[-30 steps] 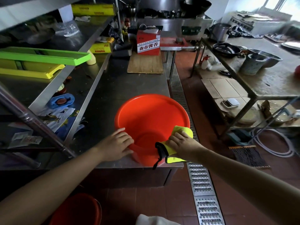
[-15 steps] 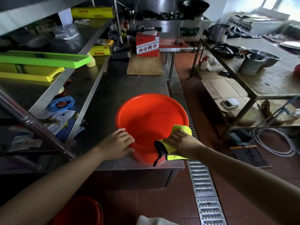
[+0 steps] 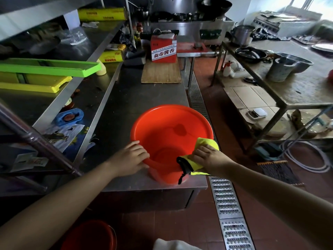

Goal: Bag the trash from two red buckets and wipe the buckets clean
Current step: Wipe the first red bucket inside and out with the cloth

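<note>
On steel worktop, near front edge: round red plastic bucket, smooth, glossy, tilted toward person. Left hand rests on near-left rim, fingers lightly curled over it. Right hand presses yellow, black-edged, fuzzy cloth onto right rim, fingers spread flat. Second red bucket on floor below. Far end: wooden board, red box labelled 森帝酱香.
</note>
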A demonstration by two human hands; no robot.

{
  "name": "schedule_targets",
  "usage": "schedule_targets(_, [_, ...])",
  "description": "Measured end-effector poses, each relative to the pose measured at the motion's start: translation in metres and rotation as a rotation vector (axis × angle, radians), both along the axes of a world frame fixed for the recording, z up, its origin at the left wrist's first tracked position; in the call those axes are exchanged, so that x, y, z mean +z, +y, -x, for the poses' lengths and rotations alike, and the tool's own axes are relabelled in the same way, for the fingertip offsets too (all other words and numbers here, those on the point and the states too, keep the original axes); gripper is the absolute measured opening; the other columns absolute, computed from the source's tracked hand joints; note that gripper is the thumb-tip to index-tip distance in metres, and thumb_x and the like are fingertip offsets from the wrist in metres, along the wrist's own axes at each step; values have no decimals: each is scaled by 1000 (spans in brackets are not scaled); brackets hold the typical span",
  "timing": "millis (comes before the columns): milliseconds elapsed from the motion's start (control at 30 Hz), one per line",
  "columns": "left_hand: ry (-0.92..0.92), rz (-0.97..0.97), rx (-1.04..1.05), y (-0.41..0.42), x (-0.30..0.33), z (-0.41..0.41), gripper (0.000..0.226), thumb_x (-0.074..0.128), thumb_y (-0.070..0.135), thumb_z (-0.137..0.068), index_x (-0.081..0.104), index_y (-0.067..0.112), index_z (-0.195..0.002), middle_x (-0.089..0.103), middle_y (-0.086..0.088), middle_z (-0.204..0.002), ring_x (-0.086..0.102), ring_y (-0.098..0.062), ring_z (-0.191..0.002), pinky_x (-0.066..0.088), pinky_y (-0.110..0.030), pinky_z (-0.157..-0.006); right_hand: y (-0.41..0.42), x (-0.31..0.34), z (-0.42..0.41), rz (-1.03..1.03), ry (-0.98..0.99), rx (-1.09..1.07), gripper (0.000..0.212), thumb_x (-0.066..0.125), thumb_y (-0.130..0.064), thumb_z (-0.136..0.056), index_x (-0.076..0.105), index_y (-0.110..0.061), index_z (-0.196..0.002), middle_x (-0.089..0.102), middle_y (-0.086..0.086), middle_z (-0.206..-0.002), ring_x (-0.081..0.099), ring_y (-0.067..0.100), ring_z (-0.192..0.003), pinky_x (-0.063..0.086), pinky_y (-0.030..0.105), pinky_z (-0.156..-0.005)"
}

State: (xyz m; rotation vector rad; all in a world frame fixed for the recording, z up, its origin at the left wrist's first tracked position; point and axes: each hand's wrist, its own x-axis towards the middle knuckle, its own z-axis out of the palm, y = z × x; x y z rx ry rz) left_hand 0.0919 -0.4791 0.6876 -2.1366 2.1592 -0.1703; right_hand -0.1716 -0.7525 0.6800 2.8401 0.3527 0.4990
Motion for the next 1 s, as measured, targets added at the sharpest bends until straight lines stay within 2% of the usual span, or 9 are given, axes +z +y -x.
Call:
schedule_targets(100, [-7,2,-24,-19,-9,37,50,34,59,-96,55,24,-124,65,7,-117,59,-12,-111,31,-42,-115,19,-6,-12,-5,7,-40,60,67,-61,-84,69,-14,-122,70,4,-104,67,27,-93,56,41,-89])
schedule_targets(233, [120,138,-18,-29,-24,66,30,41,36,-98,57,20,-117,67,5,-107,63,-13,-99,36,-37,-108,36,-17,-20,-60,-5,-68,59,59,-62,-87,66,-15,-122,68,4,-103,66,27,-93,54,39,-86])
schedule_targets(333, [71,134,-83,-10,-17,34,32,42,40,-97,60,24,-117,69,7,-108,64,-11,-101,40,-40,-106,16,-15,-9,-76,19,-6,61,45,-60,-92,64,-14,-129,69,4,-110,67,25,-99,54,42,-93])
schedule_targets(467, [-32,38,51,-4,-2,-11,33,62,31,-92,59,27,-125,64,8,-123,55,-14,-120,29,-50,-115,-1,-8,-15,-113,48,-31,59,44,-57,-95,65,-14,-131,69,4,-112,67,26,-101,53,40,-94])
schedule_targets(600, [-34,-29,44,-31,5,23,41,35,30,-93,57,18,-125,64,0,-120,58,-18,-116,18,-54,-118,20,-5,-36,-187,40,-75,53,63,-53,-89,66,-17,-128,70,3,-111,67,26,-100,53,40,-90])
schedule_targets(700, [59,-17,72,-40,-8,50,41,55,14,-89,53,14,-130,63,-1,-118,58,-18,-112,16,-47,-119,24,-6,-39,-222,94,-40,52,53,-53,-94,64,-20,-131,69,0,-113,65,23,-103,53,38,-90])
schedule_targets(800, [167,63,79,-32,-5,33,31,62,27,-91,62,19,-121,68,3,-113,61,-18,-112,22,-48,-117,-3,0,-29,-267,159,-23,49,69,-41,-90,64,-17,-133,68,4,-121,64,28,-114,52,44,-99])
schedule_targets(867, [122,20,100,-24,1,6,35,61,34,-92,61,24,-126,65,5,-124,55,-16,-122,21,-52,-118,-25,8,-23,-231,192,-43,50,72,-37,-88,64,-16,-133,68,5,-122,63,29,-116,52,45,-100])
schedule_targets(1000, [-20,-112,144,-32,14,-16,48,40,53,-96,48,29,-137,51,7,-140,38,-16,-137,8,-54,-120,-32,18,-29,-170,287,-94,56,60,-53,-94,59,-18,-138,65,2,-128,60,26,-120,45,44,-106])
